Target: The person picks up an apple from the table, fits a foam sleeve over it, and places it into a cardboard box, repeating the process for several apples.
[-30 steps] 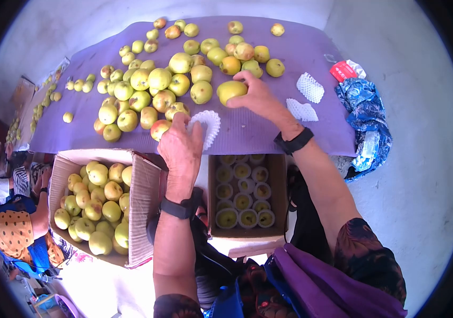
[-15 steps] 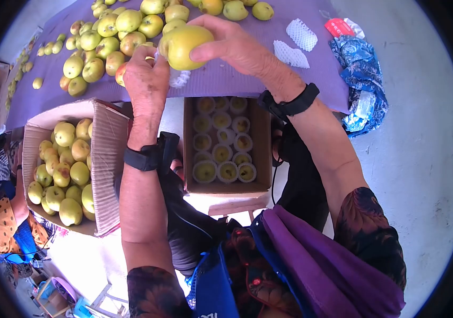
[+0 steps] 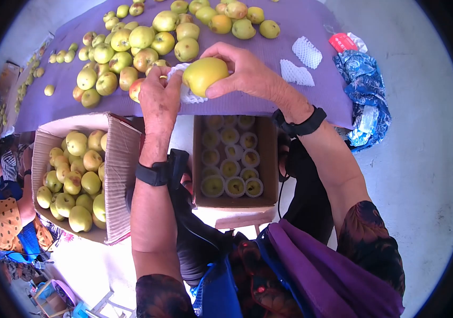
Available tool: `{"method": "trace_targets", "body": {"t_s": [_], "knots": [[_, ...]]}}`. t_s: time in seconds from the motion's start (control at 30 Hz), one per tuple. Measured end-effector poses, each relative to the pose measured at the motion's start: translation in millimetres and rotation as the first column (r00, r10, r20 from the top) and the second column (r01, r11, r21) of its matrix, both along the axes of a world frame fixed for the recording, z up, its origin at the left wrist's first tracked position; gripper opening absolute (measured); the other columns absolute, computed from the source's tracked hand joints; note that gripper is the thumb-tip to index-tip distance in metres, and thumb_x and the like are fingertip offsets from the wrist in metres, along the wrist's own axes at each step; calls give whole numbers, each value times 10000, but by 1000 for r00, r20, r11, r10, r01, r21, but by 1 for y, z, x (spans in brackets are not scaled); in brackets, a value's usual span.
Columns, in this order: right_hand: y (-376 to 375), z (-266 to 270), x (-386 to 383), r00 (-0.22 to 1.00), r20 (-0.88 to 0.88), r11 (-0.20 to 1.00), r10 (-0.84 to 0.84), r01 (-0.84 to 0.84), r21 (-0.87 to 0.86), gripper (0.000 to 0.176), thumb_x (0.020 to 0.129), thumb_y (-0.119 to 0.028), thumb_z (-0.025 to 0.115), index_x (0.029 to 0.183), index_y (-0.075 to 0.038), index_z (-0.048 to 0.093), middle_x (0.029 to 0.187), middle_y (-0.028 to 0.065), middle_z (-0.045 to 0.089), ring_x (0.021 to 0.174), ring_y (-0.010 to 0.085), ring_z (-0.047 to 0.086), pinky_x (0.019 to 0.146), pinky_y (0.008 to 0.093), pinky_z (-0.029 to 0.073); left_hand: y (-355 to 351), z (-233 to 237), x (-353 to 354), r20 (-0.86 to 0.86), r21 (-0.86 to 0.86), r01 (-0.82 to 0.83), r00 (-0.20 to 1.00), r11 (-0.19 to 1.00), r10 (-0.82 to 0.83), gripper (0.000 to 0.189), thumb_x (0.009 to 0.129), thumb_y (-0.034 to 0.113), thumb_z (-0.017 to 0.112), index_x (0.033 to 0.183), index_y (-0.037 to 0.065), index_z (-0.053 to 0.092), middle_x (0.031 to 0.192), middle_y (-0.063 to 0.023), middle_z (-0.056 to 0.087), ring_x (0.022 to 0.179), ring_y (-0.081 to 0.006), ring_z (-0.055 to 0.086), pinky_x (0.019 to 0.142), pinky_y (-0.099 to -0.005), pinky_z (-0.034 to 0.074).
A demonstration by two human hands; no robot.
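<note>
My right hand (image 3: 250, 74) grips a large yellow-green apple (image 3: 204, 77) over the front edge of the purple-covered table. Beside it, my left hand (image 3: 160, 100) pinches a white foam net sleeve (image 3: 192, 97), which lies against the apple's left and lower side. How far the sleeve reaches round the apple is partly hidden by my fingers. Just behind my left hand, loose apples (image 3: 141, 38) are heaped on the table. Below my hands stands an open carton (image 3: 198, 175) holding rows of apples in white foam sleeves.
At my left, a tilted carton (image 3: 117, 185) is full of bare apples. Two flat foam net sleeves (image 3: 307, 51) lie on the purple cover (image 3: 226, 107). Blue patterned cloth (image 3: 364, 90) and a red-and-white packet (image 3: 341, 42) are at the right edge. Another person's orange dotted clothing (image 3: 2, 222) shows far left.
The apple and foam sleeve have come together, with more of the sleeve now visible behind and under the apple. The whole view has shifted, so everything sits slightly lower and farther right.
</note>
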State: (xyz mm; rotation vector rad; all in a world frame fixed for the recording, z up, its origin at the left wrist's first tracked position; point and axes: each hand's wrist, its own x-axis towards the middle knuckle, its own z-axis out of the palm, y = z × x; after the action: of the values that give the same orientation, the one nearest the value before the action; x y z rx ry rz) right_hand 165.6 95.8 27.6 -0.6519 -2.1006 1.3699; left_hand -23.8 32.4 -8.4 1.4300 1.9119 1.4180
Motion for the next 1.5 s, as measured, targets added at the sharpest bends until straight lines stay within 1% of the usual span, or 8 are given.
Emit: {"method": "trace_targets", "body": {"t_s": [0.37,0.57,0.77,1.03,1.13,1.2,1.37,1.5], "knots": [[1,-10,7,984,119,990,-129,122,66,537,666,-147,797,1128,-34,549,1007,49,599,962,149,569,873,290,461,-13,4,25,-78,82,30,997,996,-24,182,917,189,602,918,7,616,602,15,531,554,-43,432,492,-234,360],[-5,-8,7,996,93,996,-11,2,93,528,659,-156,796,1117,-43,559,996,52,598,936,157,574,842,301,469,-11,4,28,31,180,-57,998,982,53,181,906,188,600,866,11,608,591,-43,561,536,-105,501,516,-287,428],[-9,-12,-1,955,6,855,-295,262,448,532,622,-249,805,1042,-31,563,946,153,586,893,312,581,785,390,473,-15,3,43,79,179,16,996,984,-30,145,937,150,578,940,7,603,634,27,524,585,-32,416,520,-208,359],[-7,-24,-4,942,-30,689,-334,265,675,528,648,-198,799,1076,-39,535,988,154,519,919,338,553,810,414,485,-10,-3,39,-163,79,-25,986,997,38,519,753,373,785,1030,-3,559,899,-88,591,646,-118,547,547,-243,468],[-8,-23,-5,947,6,694,-321,231,681,538,649,-186,796,1095,-39,531,1013,157,504,935,337,546,817,418,486,-12,3,41,-11,-75,36,999,997,-37,641,725,393,799,1115,-35,524,1017,-140,579,755,-145,595,573,-257,501],[-7,-24,-6,952,-3,687,-307,224,691,562,645,-188,799,1114,-40,526,1025,160,499,949,338,543,816,414,486,-13,4,44,157,-109,72,986,991,-55,713,690,374,805,1174,-50,498,1057,-198,588,930,-270,608,838,-380,482],[-7,-17,-7,971,-43,680,-237,197,706,640,638,-180,809,1188,-49,509,1060,157,492,990,320,537,828,384,485,-8,-2,34,336,-84,164,933,983,-127,767,735,363,766,1279,-61,430,1099,-174,578,914,-215,624,725,-320,524],[-1,-5,4,981,-77,946,-179,193,261,612,730,-173,775,1260,-60,491,1161,92,532,1091,212,535,904,343,466,-12,14,30,577,10,209,797,978,-176,750,781,359,713,1328,-39,390,1123,-137,570,933,-187,613,683,-293,527]]}}
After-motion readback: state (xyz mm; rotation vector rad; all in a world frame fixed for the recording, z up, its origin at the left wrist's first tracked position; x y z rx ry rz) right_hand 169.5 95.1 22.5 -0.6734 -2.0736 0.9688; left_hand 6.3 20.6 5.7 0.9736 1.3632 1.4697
